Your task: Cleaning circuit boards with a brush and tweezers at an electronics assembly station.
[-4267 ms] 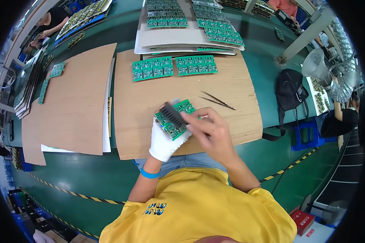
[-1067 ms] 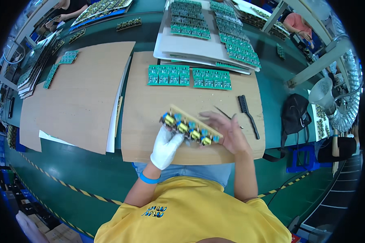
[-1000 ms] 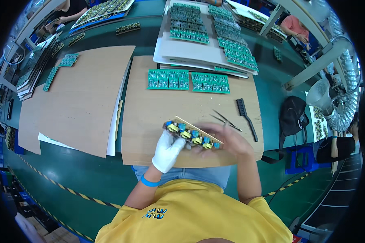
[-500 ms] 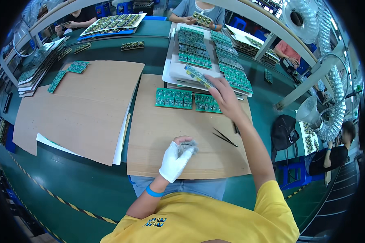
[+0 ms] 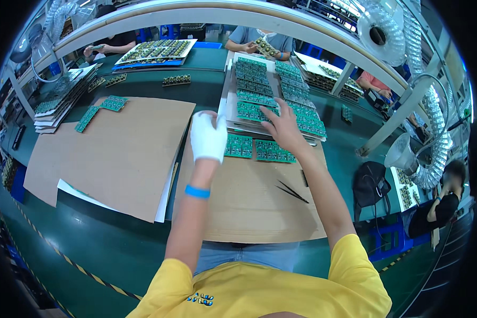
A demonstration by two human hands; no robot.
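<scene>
My right hand [image 5: 283,126] is bare, and its spread fingers rest at the right end of a green circuit board panel [image 5: 249,112]. That panel lies at the near end of the left column of boards on a white sheet. My left hand [image 5: 208,139] wears a white glove with bare fingertips. It is raised left of the stack with the thumb apart, and nothing shows in it. Two more green board panels, a left one [image 5: 239,146] and a right one [image 5: 274,151], lie on the cardboard [image 5: 249,212] before me. Black tweezers [image 5: 292,192] lie on that cardboard to the right.
A second cardboard sheet [image 5: 122,159] with two small boards [image 5: 114,103] lies left. Stacked sheets [image 5: 63,108] of boards stand farther left. A metal frame bar [image 5: 196,13] crosses above the bench. A black bag [image 5: 371,183] is at the right. Co-workers sit across the bench.
The board panel in my right hand has been laid down on the near end of the left column, and the fingers have spread. My left hand has moved forward and left toward the stack.
</scene>
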